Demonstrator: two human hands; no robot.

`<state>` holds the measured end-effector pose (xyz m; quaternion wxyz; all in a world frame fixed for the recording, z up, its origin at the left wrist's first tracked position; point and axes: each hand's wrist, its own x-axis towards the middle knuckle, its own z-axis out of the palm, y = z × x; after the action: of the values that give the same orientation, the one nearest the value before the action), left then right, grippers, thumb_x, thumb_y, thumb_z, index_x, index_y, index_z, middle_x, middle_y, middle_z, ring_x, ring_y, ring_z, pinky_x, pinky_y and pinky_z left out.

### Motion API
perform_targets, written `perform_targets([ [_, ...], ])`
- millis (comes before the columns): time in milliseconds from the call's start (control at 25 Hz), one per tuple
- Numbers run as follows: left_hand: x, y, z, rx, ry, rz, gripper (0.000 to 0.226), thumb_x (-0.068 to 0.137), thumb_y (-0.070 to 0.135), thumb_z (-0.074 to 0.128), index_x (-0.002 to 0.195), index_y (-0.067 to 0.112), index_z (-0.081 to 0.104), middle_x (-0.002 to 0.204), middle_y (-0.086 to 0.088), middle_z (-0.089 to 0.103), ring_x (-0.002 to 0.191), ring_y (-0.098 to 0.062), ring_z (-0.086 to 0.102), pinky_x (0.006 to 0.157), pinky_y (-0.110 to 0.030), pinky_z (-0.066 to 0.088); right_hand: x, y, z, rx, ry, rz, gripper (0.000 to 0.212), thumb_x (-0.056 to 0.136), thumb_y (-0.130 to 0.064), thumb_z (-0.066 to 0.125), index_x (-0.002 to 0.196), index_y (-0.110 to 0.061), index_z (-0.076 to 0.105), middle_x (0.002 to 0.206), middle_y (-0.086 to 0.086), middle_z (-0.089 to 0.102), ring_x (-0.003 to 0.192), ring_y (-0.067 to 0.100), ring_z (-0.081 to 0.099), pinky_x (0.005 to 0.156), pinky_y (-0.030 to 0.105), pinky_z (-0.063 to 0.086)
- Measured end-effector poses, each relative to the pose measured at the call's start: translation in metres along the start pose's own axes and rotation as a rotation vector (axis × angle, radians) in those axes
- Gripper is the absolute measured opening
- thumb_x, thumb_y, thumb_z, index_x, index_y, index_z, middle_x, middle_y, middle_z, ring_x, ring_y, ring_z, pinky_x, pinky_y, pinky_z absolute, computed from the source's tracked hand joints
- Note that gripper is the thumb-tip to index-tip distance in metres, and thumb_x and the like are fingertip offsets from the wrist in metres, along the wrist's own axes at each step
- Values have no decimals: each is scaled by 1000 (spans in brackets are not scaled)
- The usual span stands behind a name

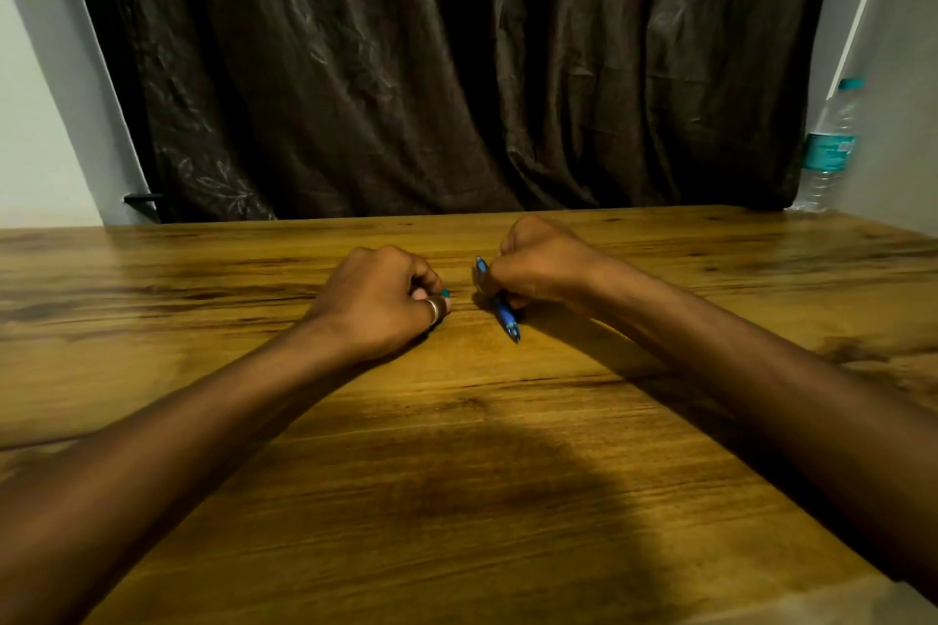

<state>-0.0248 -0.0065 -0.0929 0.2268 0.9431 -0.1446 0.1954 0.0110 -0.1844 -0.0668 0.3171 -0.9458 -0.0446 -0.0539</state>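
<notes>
Two hands lay toward the table's (457,472) far edge: right hand (538,264) clasped blue pen (506,317), tip pointing to the near edge; left hand (380,305) pinched teal piece (445,293) just beside it.
</notes>
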Motion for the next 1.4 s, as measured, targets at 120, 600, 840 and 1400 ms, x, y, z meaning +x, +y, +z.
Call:
perform_targets([
  [120, 0, 3, 4, -87, -1, -30, 11, 91, 32, 73, 93, 24, 81, 83, 11, 74, 78, -4, 65, 62, -22, 47, -2, -1, 2, -50, -14, -5, 22, 68, -25, 83, 56, -13, 69, 50, -1, 69, 48, 10, 63, 52, 27, 50],
  [600, 6, -28, -12, -14, -218, 166, 34, 95, 42, 65, 127, 33, 71, 132, 14, 69, 115, 0, 58, 87, -17, 43, -9, -3, 0, -50, -45, -17, 21, 70, -24, 84, 58, -14, 70, 43, -6, 61, 50, 9, 58, 50, 23, 42],
  [840, 5, -27, -2, -21, -168, 302, 32, 98, 31, 63, 129, 30, 70, 135, 13, 68, 124, -2, 57, 99, -22, 42, -11, -4, -2, -50, -57, -38, 20, 73, -21, 82, 58, -13, 71, 46, -4, 64, 47, 7, 58, 49, 21, 43],
  [1400, 5, -20, 10, 62, -34, 241, 29, 94, 50, 60, 116, 37, 74, 106, 16, 76, 90, -5, 65, 78, -32, 54, -12, -4, 1, -26, -53, -59, 12, 74, -19, 80, 69, -12, 72, 65, 5, 71, 66, 16, 68, 61, 36, 59],
])
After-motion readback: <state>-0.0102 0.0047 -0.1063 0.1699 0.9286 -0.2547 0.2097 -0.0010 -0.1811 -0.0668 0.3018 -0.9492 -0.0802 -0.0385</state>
